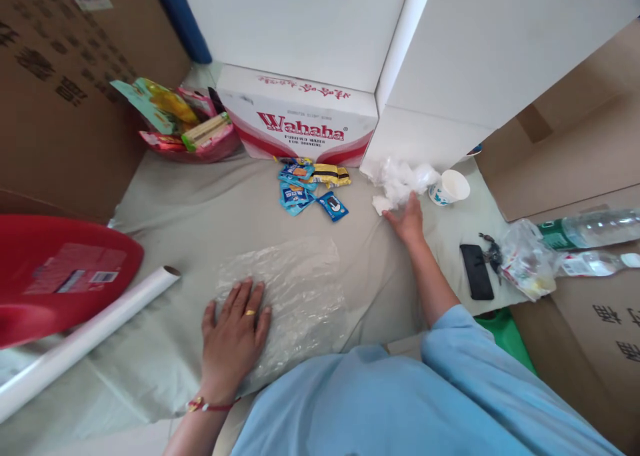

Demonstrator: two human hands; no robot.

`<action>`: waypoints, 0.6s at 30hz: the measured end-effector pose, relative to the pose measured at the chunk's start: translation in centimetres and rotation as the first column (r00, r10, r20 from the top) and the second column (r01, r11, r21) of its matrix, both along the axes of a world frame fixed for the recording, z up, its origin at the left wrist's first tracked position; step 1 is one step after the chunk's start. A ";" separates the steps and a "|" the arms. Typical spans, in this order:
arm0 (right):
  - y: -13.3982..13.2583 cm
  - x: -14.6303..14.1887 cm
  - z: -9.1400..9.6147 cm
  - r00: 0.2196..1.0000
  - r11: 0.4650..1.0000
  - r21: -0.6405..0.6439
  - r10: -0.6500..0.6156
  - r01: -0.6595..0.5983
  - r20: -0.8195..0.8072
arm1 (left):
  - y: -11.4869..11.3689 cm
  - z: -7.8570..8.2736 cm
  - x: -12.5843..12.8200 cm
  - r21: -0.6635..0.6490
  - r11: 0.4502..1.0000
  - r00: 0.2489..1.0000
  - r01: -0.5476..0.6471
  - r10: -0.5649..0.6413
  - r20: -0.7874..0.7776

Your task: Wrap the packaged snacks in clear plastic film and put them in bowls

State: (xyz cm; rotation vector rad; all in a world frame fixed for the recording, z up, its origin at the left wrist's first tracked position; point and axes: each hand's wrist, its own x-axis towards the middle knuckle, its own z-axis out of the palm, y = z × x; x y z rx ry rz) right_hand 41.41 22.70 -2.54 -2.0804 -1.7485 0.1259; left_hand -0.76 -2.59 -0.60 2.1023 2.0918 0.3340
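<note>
My left hand (234,333) lies flat with fingers spread on the near left edge of a clear plastic sheet (300,296) spread on the grey cloth (200,223). My right hand (409,219) reaches far out to a heap of white crumpled tissue (400,179); its fingers touch a small white wad at the heap's near edge, and I cannot make out whether they grip it. Beside the heap stands a paper cup (450,188). Several small blue and yellow snack packets (310,186) lie left of the heap.
A white Wahaha carton (300,119) and large white boxes (450,56) stand behind. A red bag of snacks (185,126) sits far left, a red basin (55,276) and white roll (85,339) near left. Black case (477,271), keys, a bag and water bottles (590,233) lie right.
</note>
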 end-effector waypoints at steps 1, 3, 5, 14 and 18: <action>-1.1 0.4 0.3 1.000 0.999 0.040 0.011 -0.011 -0.009 | 0.0 0.0 0.0 0.002 1.000 1.000 -0.005 0.005 0.009; -3.0 0.8 1.2 1.000 0.988 0.150 0.024 -0.022 -0.011 | -0.1 0.0 0.1 -0.001 1.000 1.000 -0.012 0.012 0.017; -4.4 0.2 2.6 0.998 0.961 0.269 0.064 -0.062 0.002 | -0.1 0.2 0.2 -0.011 1.000 1.000 -0.016 0.016 0.013; 0.2 -17.4 7.6 0.681 0.666 0.189 0.733 -0.721 0.016 | -0.3 0.3 -0.1 -0.001 1.000 1.000 0.001 -0.001 -0.006; 4.4 -29.9 7.9 0.459 0.459 -0.003 0.888 -0.888 -0.013 | -0.4 0.2 -0.2 0.009 1.000 1.000 0.005 -0.005 -0.006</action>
